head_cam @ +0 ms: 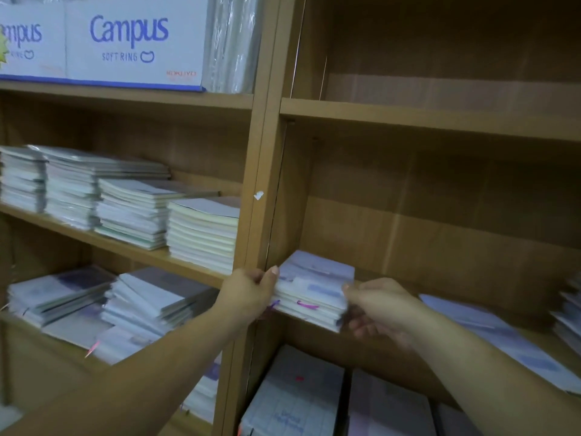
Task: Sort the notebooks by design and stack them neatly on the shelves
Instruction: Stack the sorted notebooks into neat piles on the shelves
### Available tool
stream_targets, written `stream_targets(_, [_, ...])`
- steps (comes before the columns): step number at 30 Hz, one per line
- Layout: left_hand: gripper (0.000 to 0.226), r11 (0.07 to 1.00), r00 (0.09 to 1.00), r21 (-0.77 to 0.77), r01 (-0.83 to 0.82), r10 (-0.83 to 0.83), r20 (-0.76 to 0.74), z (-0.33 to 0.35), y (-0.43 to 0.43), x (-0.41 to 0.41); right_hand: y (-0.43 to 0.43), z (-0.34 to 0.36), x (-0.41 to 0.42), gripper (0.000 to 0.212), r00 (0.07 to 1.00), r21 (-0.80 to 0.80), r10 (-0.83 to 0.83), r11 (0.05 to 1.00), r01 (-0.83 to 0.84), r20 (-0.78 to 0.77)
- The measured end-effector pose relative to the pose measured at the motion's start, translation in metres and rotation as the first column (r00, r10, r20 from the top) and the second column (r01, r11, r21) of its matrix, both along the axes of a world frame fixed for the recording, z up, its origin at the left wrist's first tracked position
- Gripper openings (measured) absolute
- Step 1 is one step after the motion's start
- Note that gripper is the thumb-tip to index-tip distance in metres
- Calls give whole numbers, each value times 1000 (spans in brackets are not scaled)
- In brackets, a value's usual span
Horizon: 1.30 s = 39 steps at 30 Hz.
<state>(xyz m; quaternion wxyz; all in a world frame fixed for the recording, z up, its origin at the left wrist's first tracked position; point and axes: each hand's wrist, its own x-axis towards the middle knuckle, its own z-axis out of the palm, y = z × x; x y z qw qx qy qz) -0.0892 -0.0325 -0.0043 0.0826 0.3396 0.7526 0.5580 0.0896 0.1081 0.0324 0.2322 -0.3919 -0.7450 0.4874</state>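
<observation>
Nearest, on the bottom right shelf, two pale notebooks [295, 398] lie flat side by side, their covers facing up. Above them, both forearms reach in to the next shelf [298, 327].

The left hand [248, 294] grips the left side of a small stack [314, 291] of white notebooks, its thumb laid over the top edge and its fingers curled behind. The right hand [377, 306] pinches the stack's near right corner, thumb on top and fingers curled beneath. The stack sits between the two hands at the shelf's left end, right against the divider [261, 184], and a purple mark shows on its near edge.

To the right on the same shelf, a single notebook [490, 338] lies flat, partly under the right forearm. Another pile [569, 313] is cut off at the right edge.

Left of the divider, loose piles [151, 303] of notebooks lean unevenly on the lower shelf. One shelf up, four tidy stacks [201, 234] stand in a row, stepping down in height toward the right.

Farthest, top left, white boxes [132, 42] read "Campus Soft Ring", with plastic-wrapped packs [232, 42] upright just to their right.
</observation>
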Motion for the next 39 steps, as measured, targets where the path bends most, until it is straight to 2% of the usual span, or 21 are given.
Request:
stream_targets(1, [41,999,994,-9,-34,33,-104,-4,-3,-5,1,-1,4,33,1000,54,-3,999,3,9])
stream_targets(2, [43,998,987,35,-56,61,-146,-9,-7,-10,0,-2,8,30,1000,127,-2,992,0,19])
stream_targets(4, [36,985,987,161,-63,86,-139,-18,-16,-19,-6,-5,13,37,998,262,60,963,-66,31])
stream_targets(6, [14,979,993,203,-16,40,-114,-28,-23,-21,-13,-11,12,43,986,304,158,938,-165,46])
stream_targets(7, [16,984,994,177,33,-14,-110,-32,-24,-19,-17,-13,10,43,980,319,192,927,-198,49])
stream_targets(10, [32,969,983,175,176,-166,-74,-44,-16,-19,-19,-19,-4,42,984,421,162,889,-178,75])
stream_targets(14, [31,971,991,206,123,-108,-81,-40,-6,-21,-5,-30,-16,40,991,493,81,861,-122,104])
stream_targets(16, [31,976,991,202,80,-56,-122,-40,-4,-21,1,-31,-17,41,993,499,53,861,-101,109])
stream_targets(18, [40,966,992,250,59,-29,-125,-40,-4,-18,5,-30,-16,45,995,474,42,877,-82,93])
stream_targets(20, [52,951,993,295,89,-62,-99,-42,-3,-14,11,-33,-17,64,996,438,44,896,-73,74])
stream_targets(22, [53,939,995,332,92,-73,-69,-44,1,-13,14,-36,-18,79,997,421,56,904,-70,47])
stream_targets(25, [53,930,1000,365,31,-30,-9,-46,4,-12,10,-37,-20,50,995,381,91,922,-73,-29])
stream_targets(27, [55,931,1000,364,19,-13,-20,-47,4,-11,7,-41,-21,40,989,393,128,915,-91,-67])
stream_targets(31, [48,927,1000,375,3,2,-12,-51,7,-15,5,-46,-23,41,982,428,169,896,-117,-84])
stream_targets(35, [63,945,996,318,78,-87,15,-52,5,-16,6,-51,-21,48,983,453,169,884,-119,-72])
stream_targets(39, [56,952,992,281,118,-123,1,-47,-2,-17,3,-54,-18,49,974,441,184,891,-109,-131])
